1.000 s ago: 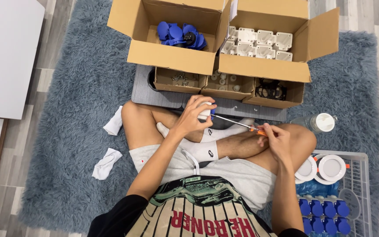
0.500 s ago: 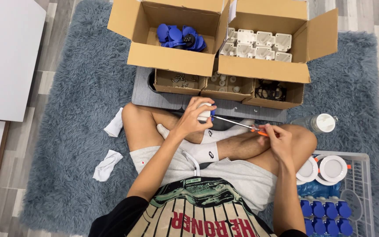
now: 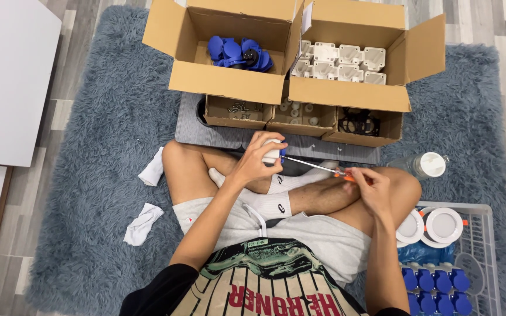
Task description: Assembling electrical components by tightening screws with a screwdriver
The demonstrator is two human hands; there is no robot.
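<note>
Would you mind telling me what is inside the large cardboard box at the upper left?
The large open cardboard box holds a heap of blue plastic parts; its near wall hides the rest of its floor.

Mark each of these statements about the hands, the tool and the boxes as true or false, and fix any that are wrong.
1. The left hand holds a small white part. True.
2. The right hand grips a hammer. False: it grips an orange-handled screwdriver, whose shaft runs to the white part.
3. The left big cardboard box holds blue parts. True.
4. The right big cardboard box holds red parts. False: it holds white parts.
5. The wire basket sits on the person's left. False: it is at the person's right, with round white pieces and blue pieces in it.
</note>
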